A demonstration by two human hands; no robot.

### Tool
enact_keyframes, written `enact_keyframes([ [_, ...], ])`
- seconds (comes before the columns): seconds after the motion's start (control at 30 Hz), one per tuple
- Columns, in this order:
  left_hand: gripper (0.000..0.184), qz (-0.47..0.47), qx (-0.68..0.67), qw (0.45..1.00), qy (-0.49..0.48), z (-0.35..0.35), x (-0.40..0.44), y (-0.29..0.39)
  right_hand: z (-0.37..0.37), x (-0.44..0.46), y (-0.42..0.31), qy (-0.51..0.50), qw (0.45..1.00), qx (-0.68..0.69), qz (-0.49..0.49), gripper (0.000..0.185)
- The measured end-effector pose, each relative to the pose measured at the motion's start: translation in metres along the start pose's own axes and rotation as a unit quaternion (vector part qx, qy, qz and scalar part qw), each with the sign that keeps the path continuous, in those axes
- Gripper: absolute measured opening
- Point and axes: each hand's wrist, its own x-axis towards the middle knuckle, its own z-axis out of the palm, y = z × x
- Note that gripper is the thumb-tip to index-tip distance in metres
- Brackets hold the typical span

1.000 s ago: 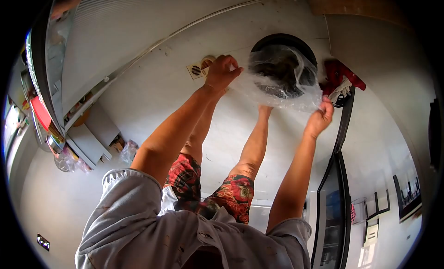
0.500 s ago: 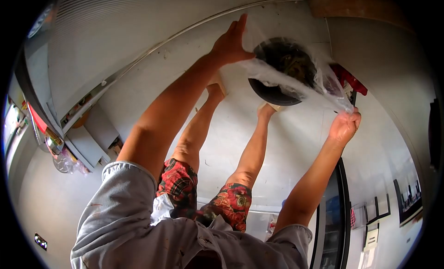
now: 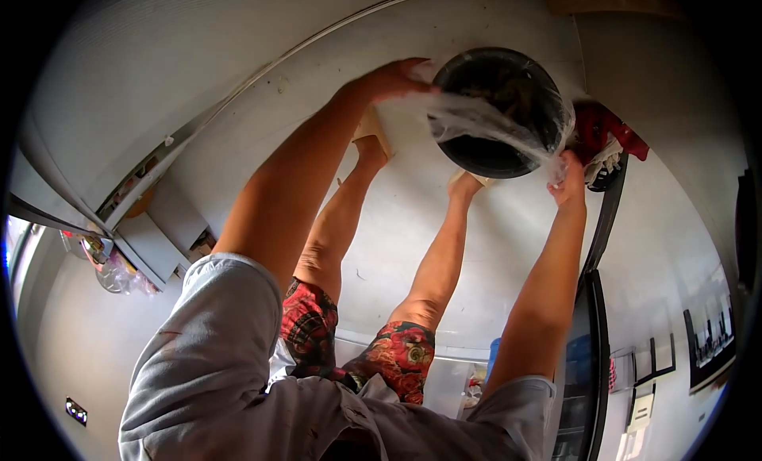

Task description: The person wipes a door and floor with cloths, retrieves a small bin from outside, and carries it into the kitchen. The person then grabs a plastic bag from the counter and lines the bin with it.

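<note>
A clear plastic bag [image 3: 484, 121] stretches between my two hands, over the front part of a round black bin [image 3: 496, 163]. My left hand [image 3: 393, 78] is at the bin's left rim, its fingers closed round the bag's left end and somewhat blurred. At the bin's lower right, my right hand [image 3: 567, 179] pinches the other end of the bag. Inside the bin lies dark, greenish matter that is hard to make out. The bin stands on the pale floor beyond my feet.
A dark red cloth [image 3: 607, 132] hangs beside the bin on the right, above a black-framed glass cabinet [image 3: 583, 366]. Open shelves [image 3: 147, 239] stand at the left. A white panel [image 3: 198, 56] runs along the upper left.
My left hand first rose with fingers spread, then came down toward the bin. My right hand went out to the right, then back toward the rim. The bag now lies bunched into a band.
</note>
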Motion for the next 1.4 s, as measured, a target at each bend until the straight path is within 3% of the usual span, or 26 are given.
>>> enact_keyframes([
  [0.03, 0.099, 0.033, -0.027, 0.999, 0.025, 0.008, -0.011, -0.012, 0.019, -0.044, -0.009, 0.022, 0.998, -0.049, 0.035, 0.050],
  [0.1, 0.097, 0.115, -0.022, 0.991, 0.070, 0.024, -0.028, -0.040, 0.019, -0.073, 0.011, -0.057, 0.998, 0.030, -0.006, 0.059],
  [0.2, 0.098, 0.097, -0.323, 0.941, -0.020, 0.049, -0.051, -0.065, 0.017, -0.106, 0.032, -0.166, 0.979, 0.112, -0.038, 0.072],
  [0.23, 0.096, 0.122, -0.346, 0.930, -0.016, 0.056, -0.056, -0.066, 0.016, -0.114, 0.036, -0.201, 0.969, 0.134, -0.043, 0.075],
  [0.33, 0.091, 0.093, -0.495, 0.864, -0.022, 0.074, -0.078, -0.067, 0.015, -0.127, 0.047, -0.191, 0.975, 0.087, -0.067, 0.079],
  [0.37, 0.091, 0.083, -0.501, 0.861, -0.025, 0.075, -0.081, -0.073, 0.010, -0.117, 0.060, -0.202, 0.968, 0.102, -0.107, 0.065],
  [0.43, 0.092, 0.063, -0.512, 0.856, -0.032, 0.075, -0.086, -0.091, 0.008, -0.099, 0.075, -0.117, 0.985, 0.081, -0.099, 0.058],
  [0.57, 0.087, 0.036, -0.385, 0.922, -0.031, 0.066, -0.079, -0.116, 0.020, -0.077, 0.089, 0.004, 0.988, 0.120, -0.097, 0.043],
  [0.63, 0.082, -0.001, -0.308, 0.951, -0.004, 0.061, -0.073, -0.125, 0.018, -0.062, 0.091, 0.010, 0.988, 0.132, -0.083, 0.036],
  [0.73, 0.067, -0.108, -0.145, 0.983, 0.035, 0.047, -0.040, -0.160, 0.022, -0.045, 0.094, 0.053, 0.992, 0.093, -0.073, 0.031],
  [0.77, 0.064, -0.073, -0.032, 0.988, 0.129, 0.046, -0.035, -0.163, 0.023, -0.036, 0.096, 0.072, 0.992, 0.069, -0.071, 0.030],
  [0.83, 0.059, 0.004, 0.192, 0.932, 0.307, 0.050, -0.020, -0.163, 0.006, 0.021, 0.121, 0.099, 0.990, 0.003, -0.100, 0.030],
  [0.87, 0.056, -0.016, 0.215, 0.917, 0.337, 0.052, -0.014, -0.152, 0.014, 0.013, 0.111, 0.113, 0.986, -0.030, -0.116, 0.030],
  [0.9, 0.054, -0.038, 0.202, 0.915, 0.348, 0.051, -0.007, -0.139, 0.022, 0.002, 0.103, 0.146, 0.986, 0.062, -0.052, 0.028],
  [1.0, 0.047, -0.077, -0.020, 0.943, 0.323, 0.047, 0.016, -0.123, 0.010, 0.003, 0.104, -0.026, 0.954, 0.293, -0.052, 0.034],
  [1.03, 0.045, -0.075, -0.151, 0.936, 0.308, 0.048, 0.021, -0.119, 0.016, -0.016, 0.097, 0.005, 0.950, 0.311, -0.043, 0.047],
  [1.13, 0.038, -0.046, -0.442, 0.864, 0.236, 0.059, 0.018, -0.105, 0.031, -0.073, 0.081, -0.082, 0.936, 0.337, -0.060, 0.062],
  [1.2, 0.034, -0.025, -0.514, 0.839, 0.174, 0.070, 0.010, -0.091, 0.046, -0.092, 0.079, -0.119, 0.962, 0.224, -0.099, 0.060],
  [1.27, 0.034, 0.000, -0.507, 0.854, 0.118, 0.080, 0.002, -0.074, 0.064, -0.107, 0.077, -0.117, 0.980, 0.062, -0.152, 0.061],
  [1.3, 0.035, 0.023, -0.494, 0.864, 0.099, 0.086, -0.002, -0.065, 0.068, -0.094, 0.087, -0.097, 0.979, 0.048, -0.174, 0.051],
  [1.4, 0.041, 0.032, -0.482, 0.867, 0.120, 0.091, 0.008, -0.068, 0.077, -0.079, 0.079, 0.005, 0.924, -0.101, -0.368, 0.045],
])
